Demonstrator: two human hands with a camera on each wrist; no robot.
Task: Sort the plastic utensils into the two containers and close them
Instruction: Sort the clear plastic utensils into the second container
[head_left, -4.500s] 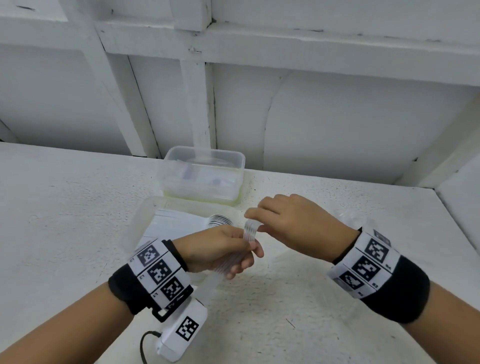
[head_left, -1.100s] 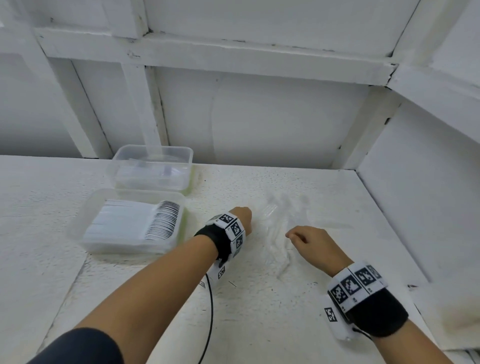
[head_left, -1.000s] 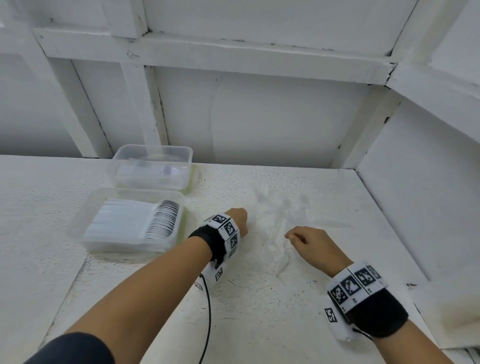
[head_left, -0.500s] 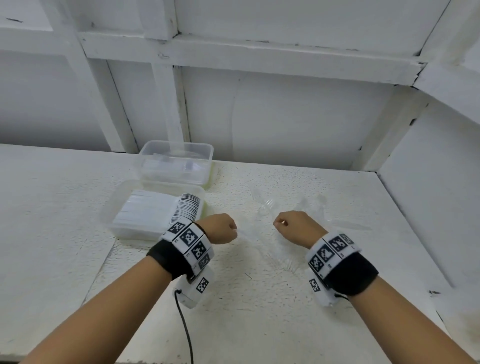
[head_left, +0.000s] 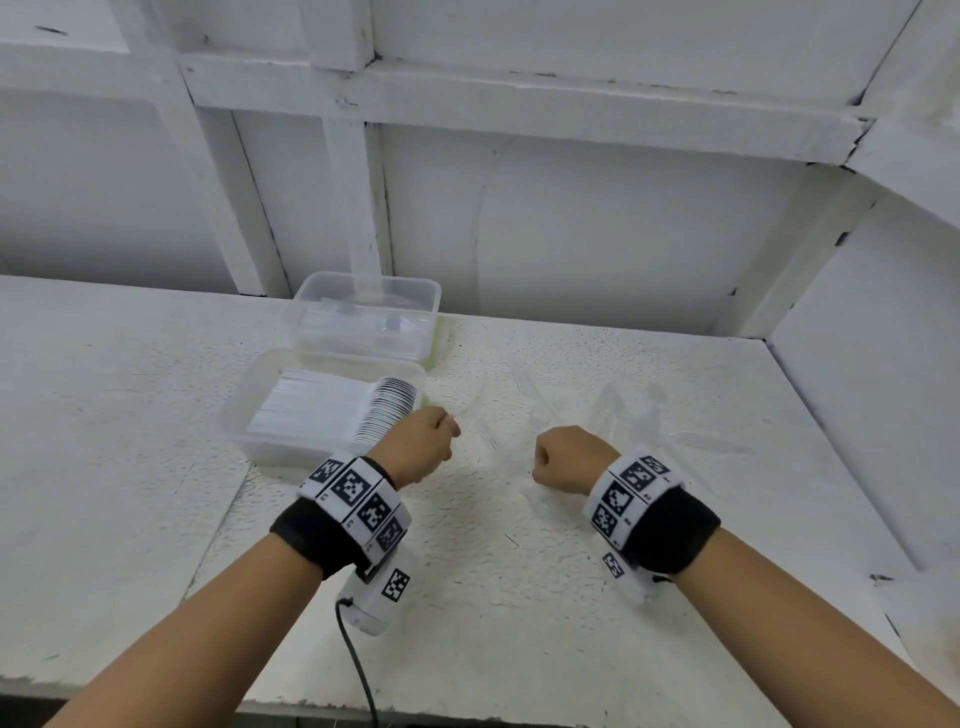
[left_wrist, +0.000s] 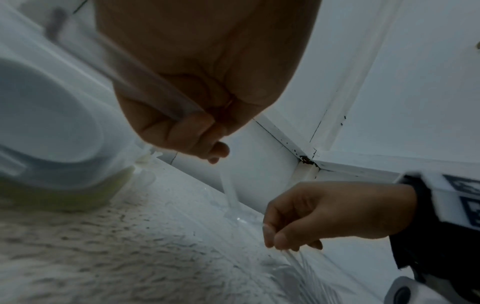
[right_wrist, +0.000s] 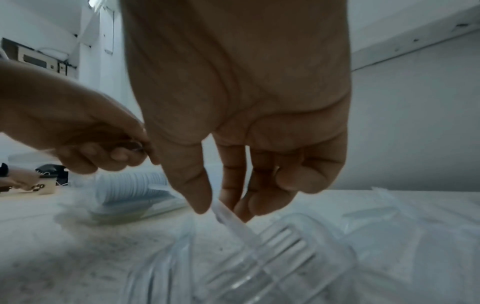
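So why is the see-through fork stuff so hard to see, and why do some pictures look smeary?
Head view: sharp, but the clear utensils nearly vanish against the white table. Left wrist view: dim and bluish, the container smeared, the left hand dark. Right wrist view: the fork by the right hand is blurred.

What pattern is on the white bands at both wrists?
Black-and-white square marker codes on the wrist bands, clearest in the head view.

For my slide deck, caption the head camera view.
Both hands, left and right, each lift a clear utensil beside two open containers on the table.
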